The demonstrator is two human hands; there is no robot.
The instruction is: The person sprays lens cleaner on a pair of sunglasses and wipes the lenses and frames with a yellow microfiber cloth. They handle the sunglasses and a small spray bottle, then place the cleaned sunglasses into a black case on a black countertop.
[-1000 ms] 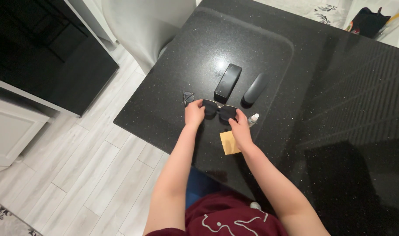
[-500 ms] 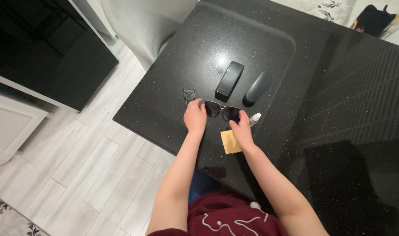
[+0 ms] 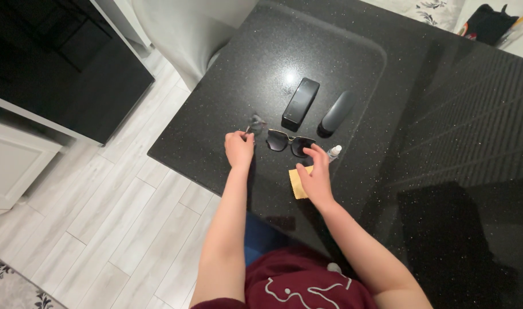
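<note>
Dark sunglasses (image 3: 289, 141) with a gold bridge lie open on the black speckled countertop (image 3: 387, 171). My right hand (image 3: 315, 173) rests over a yellow cloth (image 3: 298, 186), and its fingertips grip the right lens of the sunglasses. My left hand (image 3: 239, 149) is to the left of the sunglasses. Its curled fingers pinch the near end of a small thin-framed pair of glasses (image 3: 255, 122).
A black rectangular box (image 3: 300, 103) and a dark oval case (image 3: 337, 111) lie just beyond the sunglasses. A small white-capped spray bottle (image 3: 333, 151) sits by my right fingers. The counter edge runs below my left hand, with pale plank floor (image 3: 118, 212) beneath. A black cabinet (image 3: 61, 68) stands left.
My left hand has let go of the sunglasses and moved left to the thin-framed glasses. The sunglasses now lie on the counter with only my right hand on them.
</note>
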